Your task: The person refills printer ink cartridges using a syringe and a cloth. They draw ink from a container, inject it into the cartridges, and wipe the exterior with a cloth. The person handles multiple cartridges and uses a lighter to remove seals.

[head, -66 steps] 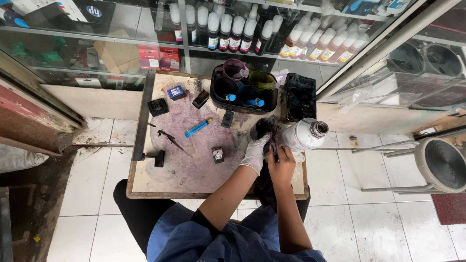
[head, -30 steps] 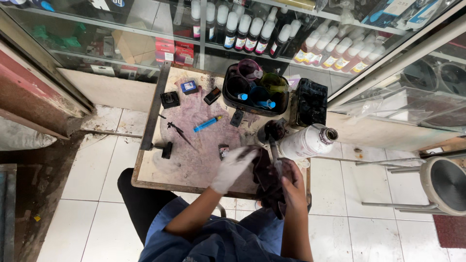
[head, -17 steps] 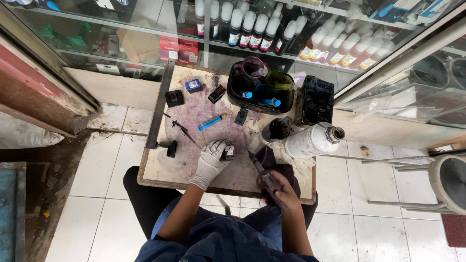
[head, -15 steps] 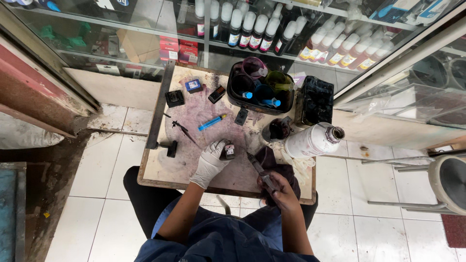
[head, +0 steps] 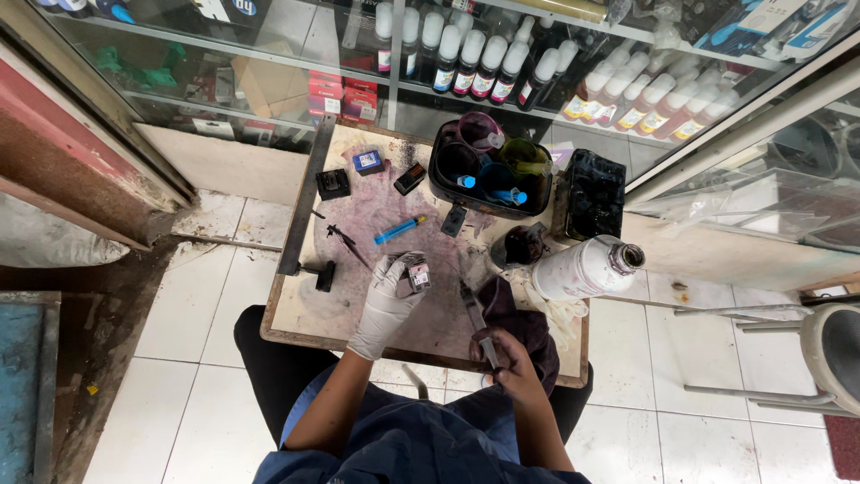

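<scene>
Hands are both occupied over the near half of the desk (head: 296, 314); the gloved left hand (head: 387, 300) is closed around a small ink cartridge (head: 415, 273), pinched between thumb and fingers and lifted just off the stained surface, while the bare right hand (head: 509, 358) is closed on a thin syringe-like tool (head: 477, 318) whose tip points up toward the cartridge; the step appears to be the working of the cartridge with that tool, so the cartridge is best kept level and steady in the glove, the tip brought in slowly and straight, and the dark cloth (head: 524, 327) under the right hand kept close for drips; the cartridge looks small, boxy, dark with a pale face, partly hidden by the glove; beyond the left hand a blue syringe (head: 399, 229) lies flat; beyond the right hand stand a black tub of ink bottles (head: 488, 166) and a white roll (head: 582, 267) on its side.
</scene>
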